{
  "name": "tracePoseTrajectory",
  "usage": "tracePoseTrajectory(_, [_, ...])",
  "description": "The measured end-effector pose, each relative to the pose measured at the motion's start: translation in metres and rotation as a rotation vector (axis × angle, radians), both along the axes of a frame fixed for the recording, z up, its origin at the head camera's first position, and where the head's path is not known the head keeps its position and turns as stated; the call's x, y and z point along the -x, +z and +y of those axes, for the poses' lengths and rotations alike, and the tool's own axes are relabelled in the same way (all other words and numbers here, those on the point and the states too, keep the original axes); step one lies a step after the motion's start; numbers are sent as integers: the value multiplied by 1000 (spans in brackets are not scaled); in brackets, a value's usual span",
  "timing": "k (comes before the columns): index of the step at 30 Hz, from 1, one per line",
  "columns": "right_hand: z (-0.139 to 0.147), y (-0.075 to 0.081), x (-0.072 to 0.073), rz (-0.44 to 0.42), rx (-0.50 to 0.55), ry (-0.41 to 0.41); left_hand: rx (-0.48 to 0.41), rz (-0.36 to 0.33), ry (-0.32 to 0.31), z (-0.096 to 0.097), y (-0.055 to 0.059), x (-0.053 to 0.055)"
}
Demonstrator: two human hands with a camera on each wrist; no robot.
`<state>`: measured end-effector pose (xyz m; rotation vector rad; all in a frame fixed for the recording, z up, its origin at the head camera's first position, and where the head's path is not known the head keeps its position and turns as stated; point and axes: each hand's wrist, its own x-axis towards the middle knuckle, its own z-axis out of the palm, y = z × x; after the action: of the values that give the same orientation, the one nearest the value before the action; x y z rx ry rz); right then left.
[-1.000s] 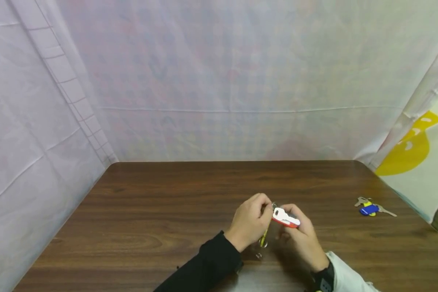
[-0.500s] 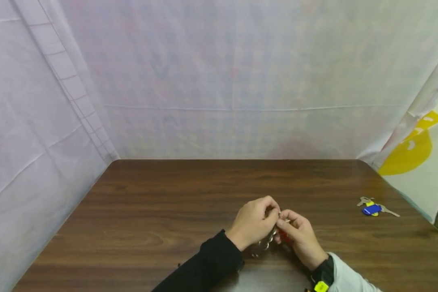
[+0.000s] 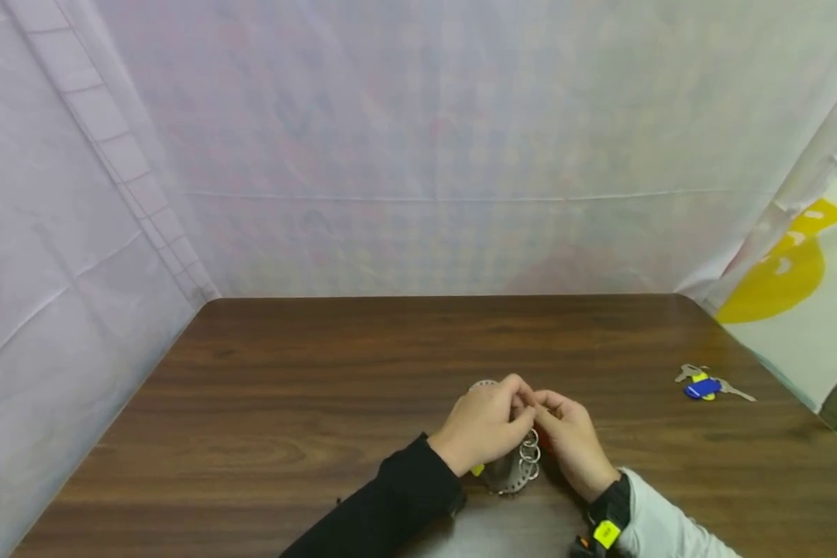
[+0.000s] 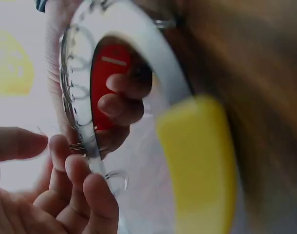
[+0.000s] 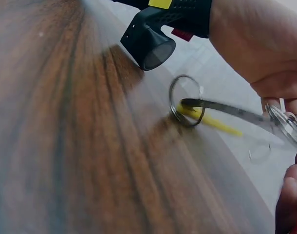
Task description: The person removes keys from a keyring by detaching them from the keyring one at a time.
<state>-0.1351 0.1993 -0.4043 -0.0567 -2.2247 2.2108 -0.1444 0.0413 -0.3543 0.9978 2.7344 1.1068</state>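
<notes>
A flat metal hoop [image 3: 509,482] with holes round its edge and several split rings [image 3: 530,453] hangs under my left hand [image 3: 484,426]. My left thumb and fingers pinch its rim at one small ring; in the left wrist view the fingertips [image 4: 97,192] lie along the hoop [image 4: 139,29]. A yellow piece [image 4: 199,165] sits on the hoop's band. My right hand [image 3: 575,446] meets the left at the fingertips, with its lower fingers curled round a red key tag [image 4: 107,73]. The key on that tag is hidden. In the right wrist view the hoop [image 5: 236,113] shows edge-on.
At the right of the brown wooden table [image 3: 286,372] lie loose keys with a blue tag [image 3: 701,389] and a yellow tag [image 3: 700,377]. White cloth [image 3: 432,155] hangs behind the table's far edge and along the left.
My right hand has brought the red tag and its key in to my left fingertips, where the key drops out of sight. The hoop has turned, showing its flat face and rings.
</notes>
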Motion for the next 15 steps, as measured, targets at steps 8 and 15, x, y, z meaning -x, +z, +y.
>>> tracePoseTrajectory(8, [8,2,-6,94,16,-28,64,-109,17,7,1,-3])
tracePoseTrajectory(15, [18,3,-12,190,39,32,157,-158,3,13,2,-4])
